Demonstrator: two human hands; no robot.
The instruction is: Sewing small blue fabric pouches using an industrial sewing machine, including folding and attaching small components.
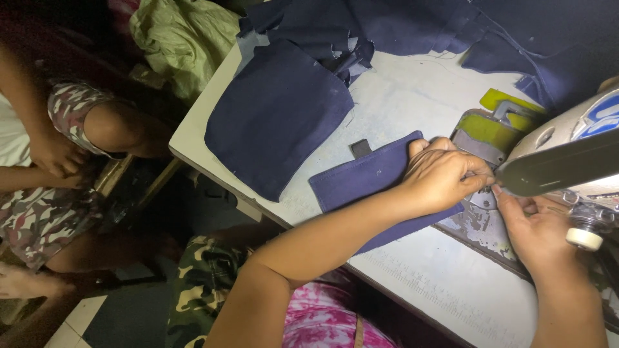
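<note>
At the near edge of the view, camouflage trousers (pixel 200 290) and a pink tie-dye top (pixel 319 319) lie below the person's two forearms, which reach up over the pale tabletop (pixel 412 270). The right hand (pixel 538 235) rests by the sewing machine's needle area, its fingers (pixel 509 200) pinched together on something small under the machine head; what they grip is hidden. The left hand (pixel 442 174) lies on top of a folded navy fabric piece (pixel 367 183), fingers (pixel 477 180) curled and pressing its right end toward the metal needle plate (pixel 483 145). That fabric piece lies flat on the tabletop, just left of the sewing machine (pixel 567 158), partly under the left hand and forearm. A small dark tab (pixel 361 148) sits at its upper edge. Farther off, a larger navy panel (pixel 277 116) lies spread on the tabletop, and behind it a heap of navy cloth (pixel 451 26). At the left, another person sits with hands in their lap, wearing camouflage shorts (pixel 39 219). A pale green sack (pixel 184 38) lies beyond.
</note>
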